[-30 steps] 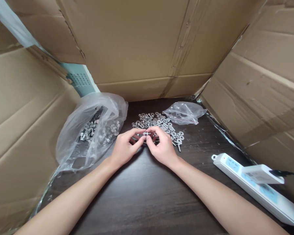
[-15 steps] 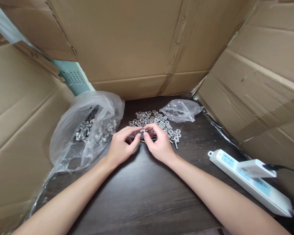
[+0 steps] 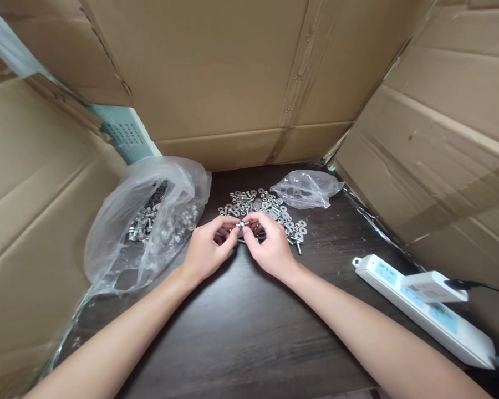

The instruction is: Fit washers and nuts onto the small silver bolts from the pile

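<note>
Between my fingertips, over the dark table, is a small metal bolt with what looks like a nut or washer on it. My left hand pinches its left end, thumb against forefinger. On the other end, my right hand closes its thumb and forefinger. Just behind my hands lies a loose pile of metal bolts, nuts and flat washers. The fingers hide part of the bolt and the near edge of the pile.
A clear plastic bag of metal fasteners stands at the left. A crumpled clear bag lies behind the pile. At the right is a white power strip with a plugged-in adapter. Cardboard walls surround the table.
The bolt has turned slightly between my fingertips, and its nut or washer shows more clearly. Both hands have barely moved.
</note>
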`<state>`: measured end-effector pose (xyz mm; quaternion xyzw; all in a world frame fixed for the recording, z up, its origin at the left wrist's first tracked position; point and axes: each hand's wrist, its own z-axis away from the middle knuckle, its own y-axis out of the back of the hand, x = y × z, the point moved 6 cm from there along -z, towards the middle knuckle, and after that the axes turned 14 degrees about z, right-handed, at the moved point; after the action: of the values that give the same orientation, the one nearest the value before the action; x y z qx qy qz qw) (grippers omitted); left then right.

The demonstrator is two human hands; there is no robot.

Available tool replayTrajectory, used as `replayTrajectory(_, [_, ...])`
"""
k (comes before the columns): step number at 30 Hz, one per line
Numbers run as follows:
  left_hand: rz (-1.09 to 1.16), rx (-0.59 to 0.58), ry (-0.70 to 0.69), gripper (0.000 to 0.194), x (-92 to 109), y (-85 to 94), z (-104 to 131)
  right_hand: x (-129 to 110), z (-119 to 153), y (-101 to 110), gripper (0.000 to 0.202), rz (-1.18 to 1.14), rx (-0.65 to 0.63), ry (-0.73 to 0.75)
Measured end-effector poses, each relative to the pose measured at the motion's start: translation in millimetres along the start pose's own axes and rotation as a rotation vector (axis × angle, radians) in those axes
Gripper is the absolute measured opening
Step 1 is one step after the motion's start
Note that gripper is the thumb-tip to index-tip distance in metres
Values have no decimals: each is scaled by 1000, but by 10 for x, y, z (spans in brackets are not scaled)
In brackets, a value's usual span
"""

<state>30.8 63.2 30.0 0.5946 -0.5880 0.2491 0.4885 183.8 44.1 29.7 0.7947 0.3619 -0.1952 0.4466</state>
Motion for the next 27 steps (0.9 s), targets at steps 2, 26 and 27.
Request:
replayTrajectory(2, [-2,-2,1,18,8,-2,0,-8,-1,5,11,17,1,14])
replayTrajectory(26, [-19,0,0,11,30,0,6,-38,-5,-3,12,34,-38,40])
replayTrajectory(27, [-15,-1,1,11,28,0,6,-37,-5,-1,13,33,-37,41])
